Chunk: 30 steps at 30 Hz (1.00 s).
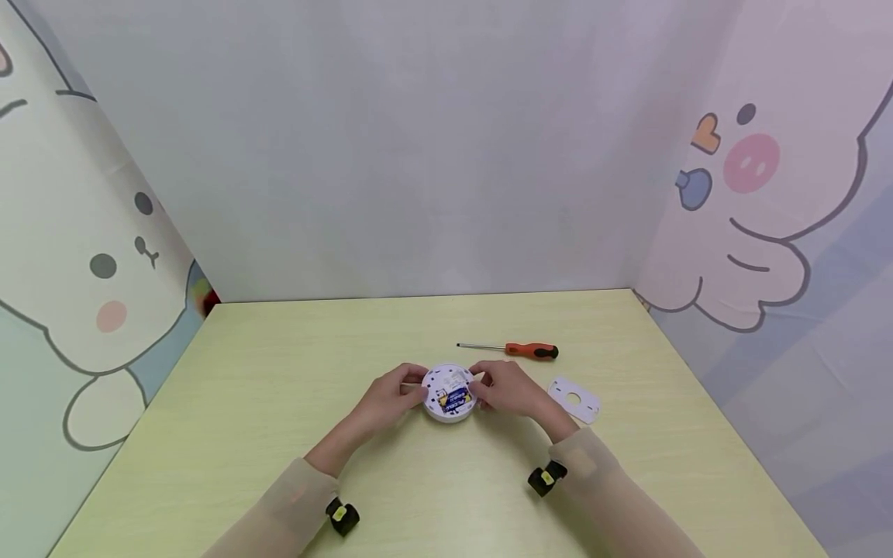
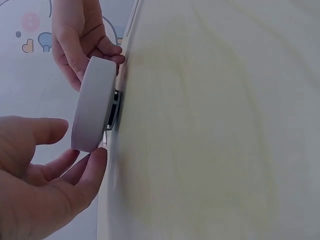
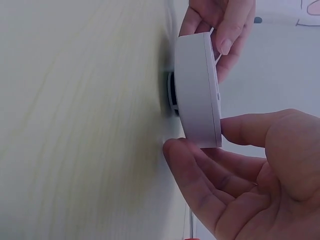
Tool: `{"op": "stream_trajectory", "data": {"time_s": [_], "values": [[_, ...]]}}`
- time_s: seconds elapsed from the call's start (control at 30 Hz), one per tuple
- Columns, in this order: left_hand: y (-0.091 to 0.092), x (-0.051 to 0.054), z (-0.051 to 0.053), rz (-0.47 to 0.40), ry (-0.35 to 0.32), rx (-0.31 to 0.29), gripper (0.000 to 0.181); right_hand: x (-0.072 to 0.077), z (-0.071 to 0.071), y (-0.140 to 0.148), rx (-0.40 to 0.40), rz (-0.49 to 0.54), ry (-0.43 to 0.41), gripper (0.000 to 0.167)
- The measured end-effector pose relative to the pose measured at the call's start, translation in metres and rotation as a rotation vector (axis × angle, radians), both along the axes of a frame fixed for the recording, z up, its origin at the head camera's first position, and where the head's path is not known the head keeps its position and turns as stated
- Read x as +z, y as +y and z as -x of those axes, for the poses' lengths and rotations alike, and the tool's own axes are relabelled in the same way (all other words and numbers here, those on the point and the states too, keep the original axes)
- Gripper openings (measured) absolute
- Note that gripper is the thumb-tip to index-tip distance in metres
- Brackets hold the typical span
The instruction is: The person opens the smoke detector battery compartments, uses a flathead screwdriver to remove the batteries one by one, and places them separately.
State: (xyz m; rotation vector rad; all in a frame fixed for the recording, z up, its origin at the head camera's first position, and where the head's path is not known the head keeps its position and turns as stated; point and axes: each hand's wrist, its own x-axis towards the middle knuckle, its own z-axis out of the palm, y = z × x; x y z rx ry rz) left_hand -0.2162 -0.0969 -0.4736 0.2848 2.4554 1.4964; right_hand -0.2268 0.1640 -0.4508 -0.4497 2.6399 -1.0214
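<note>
A round white device (image 1: 449, 394) with a blue battery (image 1: 455, 399) on its upward face is held between both hands, low over the table. The left hand (image 1: 387, 397) has its fingers at the device's left edge; in the left wrist view that hand (image 2: 47, 185) touches the casing (image 2: 93, 105) with fingertips below, thumb slightly apart. The right hand (image 1: 510, 387) pinches the right edge; in the right wrist view its thumb (image 3: 245, 129) lies on one face and its fingers under the rim of the casing (image 3: 197, 90). A dark part protrudes from the underside.
On the table (image 1: 279, 349), a screwdriver (image 1: 532, 351) with a red and black handle lies behind the right hand. A white plate (image 1: 574, 399) with a round hole lies beside the right wrist. Curtains (image 1: 418, 155) with cartoon figures surround the table's back and sides.
</note>
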Motion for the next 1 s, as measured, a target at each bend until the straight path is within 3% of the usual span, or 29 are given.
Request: {"op": "stream_trajectory", "data": {"time_s": [0.43,0.83,1.0], "values": [[-0.003,-0.004,0.006,0.010,-0.014,-0.072,0.040,-0.005,-0.006,0.003,-0.012,-0.008,-0.021,0.046],[-0.004,0.001,0.010,-0.126,-0.155,-0.082,0.036,-0.009,-0.009,0.004,-0.009,0.009,-0.023,0.047],[-0.005,-0.002,0.013,-0.128,-0.174,-0.074,0.037,-0.010,-0.008,0.004,-0.006,0.021,-0.027,0.048]]}}
